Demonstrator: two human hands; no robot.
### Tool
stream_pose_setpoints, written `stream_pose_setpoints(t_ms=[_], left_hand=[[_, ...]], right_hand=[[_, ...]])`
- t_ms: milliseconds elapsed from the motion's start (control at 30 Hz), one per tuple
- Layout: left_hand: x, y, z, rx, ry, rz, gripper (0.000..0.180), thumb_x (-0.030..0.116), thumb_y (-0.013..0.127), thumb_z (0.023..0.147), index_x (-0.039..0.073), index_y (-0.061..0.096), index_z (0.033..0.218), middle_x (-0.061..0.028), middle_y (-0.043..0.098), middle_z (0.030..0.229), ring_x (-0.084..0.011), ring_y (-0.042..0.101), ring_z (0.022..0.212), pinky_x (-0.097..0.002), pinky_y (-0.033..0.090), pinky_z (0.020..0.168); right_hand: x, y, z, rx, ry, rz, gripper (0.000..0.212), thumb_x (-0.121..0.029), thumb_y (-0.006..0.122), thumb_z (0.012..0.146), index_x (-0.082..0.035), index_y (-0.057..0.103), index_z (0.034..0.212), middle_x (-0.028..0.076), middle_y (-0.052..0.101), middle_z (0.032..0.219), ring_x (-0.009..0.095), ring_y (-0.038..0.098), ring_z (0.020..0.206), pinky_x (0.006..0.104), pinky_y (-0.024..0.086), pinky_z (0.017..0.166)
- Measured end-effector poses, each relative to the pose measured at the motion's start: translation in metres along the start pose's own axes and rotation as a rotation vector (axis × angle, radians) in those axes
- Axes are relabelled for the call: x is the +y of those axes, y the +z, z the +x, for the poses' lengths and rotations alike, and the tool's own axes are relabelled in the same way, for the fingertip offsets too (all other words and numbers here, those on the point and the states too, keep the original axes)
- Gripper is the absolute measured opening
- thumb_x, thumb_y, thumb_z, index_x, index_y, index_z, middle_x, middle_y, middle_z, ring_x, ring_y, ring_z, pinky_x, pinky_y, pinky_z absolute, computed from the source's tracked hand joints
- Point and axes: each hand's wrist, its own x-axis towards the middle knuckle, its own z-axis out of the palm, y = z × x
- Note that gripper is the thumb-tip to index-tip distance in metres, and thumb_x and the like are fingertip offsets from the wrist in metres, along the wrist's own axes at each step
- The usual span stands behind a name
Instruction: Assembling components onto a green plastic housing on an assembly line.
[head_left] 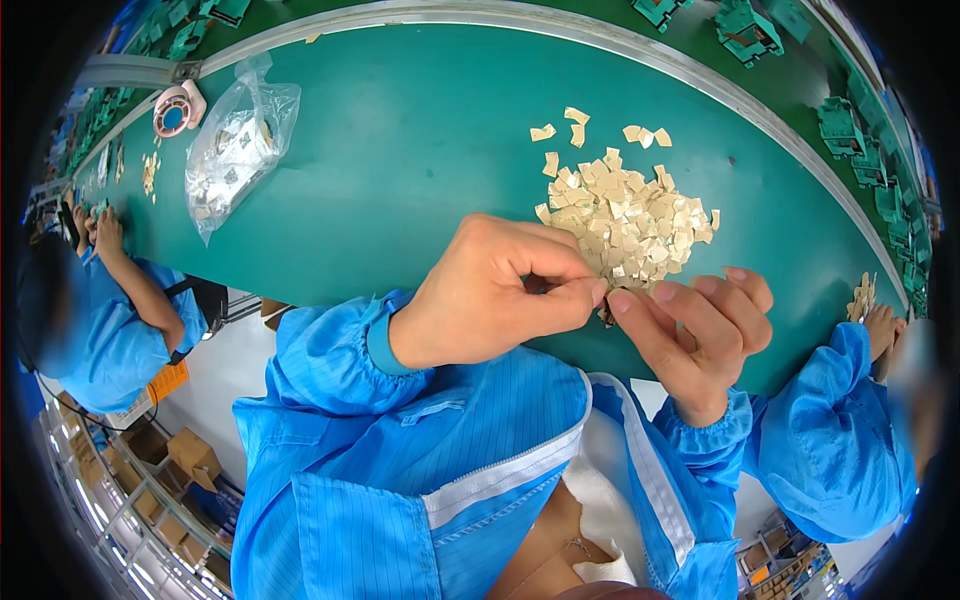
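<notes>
The left hand (490,288) has its thumb and pointing finger pressed together at the tips. I can't tell what is inside that pinch. The right hand (695,325) has its fingers curled, with one tip right beside the left thumb. From so far off, I can't tell if the right one pinches anything. A small dark piece (606,315) pokes out just under the place where the two hands meet, but I can't see which hand has it.

The heap of pale pieces (640,225) lies just past the fingertips, on the far side of them from the body. It is roundish, so I see no clear long way to it. Its near edge comes right up to the fingers. Both hands look about as near to it, the left at its near left side, the right at its near right side. Each bit is flat and small, and they point every which way.

A few loose pale pieces (576,132) lie beyond the heap. All of it sits on the green table (400,130). Far to my left I see a clear plastic bag (240,150) with things in it, and a pinkish roll of tape (174,112) near it. Co-workers in blue sit at both sides.
</notes>
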Motion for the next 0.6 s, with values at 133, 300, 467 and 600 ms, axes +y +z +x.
stream_pose_setpoints(t_ms=[133,300,467,600], left_hand=[[-0.008,0.005,0.000,0.111,-0.007,-0.041,0.008,-0.002,0.060,0.080,-0.004,0.067,0.077,-0.0049,0.061,0.068,-0.0069,0.050,0.058,-0.0214,0.036,0.051],[-0.018,0.007,0.001,0.201,0.019,0.199,0.004,-0.002,0.065,0.076,-0.001,0.068,0.078,-0.0054,0.060,0.070,-0.0098,0.049,0.056,-0.0221,0.039,0.052],[-0.022,0.008,0.012,0.280,0.292,0.599,0.015,0.004,0.075,0.070,0.003,0.070,0.084,-0.0067,0.061,0.090,-0.0154,0.053,0.070,-0.0250,0.043,0.059],[-0.010,0.003,0.017,0.350,0.383,0.579,0.019,0.005,0.076,0.069,0.004,0.070,0.087,-0.0082,0.059,0.100,-0.0206,0.054,0.084,-0.0299,0.044,0.069]], right_hand=[[0.003,-0.005,-0.002,0.020,0.057,0.122,0.027,-0.015,0.077,0.059,-0.021,0.071,0.084,-0.003,0.058,0.099,0.018,0.049,0.087,0.0366,0.040,0.087],[0.004,0.000,-0.008,0.126,0.469,0.581,0.023,-0.015,0.074,0.072,-0.016,0.067,0.094,0.015,0.053,0.119,0.030,0.047,0.113,0.0403,0.038,0.097],[0.008,0.006,-0.007,0.221,1.081,1.987,0.036,-0.025,0.059,0.090,-0.013,0.045,0.122,0.035,0.026,0.141,0.044,0.027,0.134,0.0442,0.026,0.109],[0.007,0.003,-0.002,0.196,1.173,2.126,0.040,-0.025,0.060,0.089,-0.014,0.045,0.125,0.037,0.024,0.141,0.044,0.024,0.135,0.0469,0.024,0.109]])
